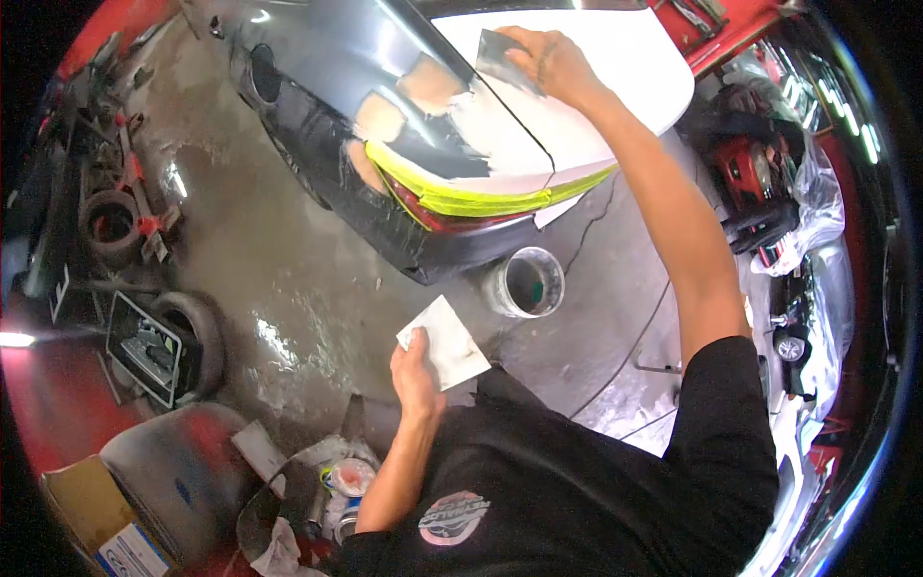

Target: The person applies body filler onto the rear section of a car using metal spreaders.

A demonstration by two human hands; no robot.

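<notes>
My right hand (553,65) is closed on a thin grey filler spreader (495,53), which lies against the white-coated part of the car panel (639,77). Lower down, my left hand (415,375) grips a white square board (447,341) by its edge, thumb on top. A few faint smudges mark the board. The car's grey body (336,58) has tan sanded patches (431,85) and pale filler beside the panel gap. Yellow-green masking tape (461,199) borders the red tail light (452,221).
A white bucket (500,288) stands on the wet floor below the bumper. A cable (615,370) runs across the floor at right. Tires (108,223) and a framed panel (144,346) are at left. Cans (351,476) and a cardboard box (91,495) sit lower left.
</notes>
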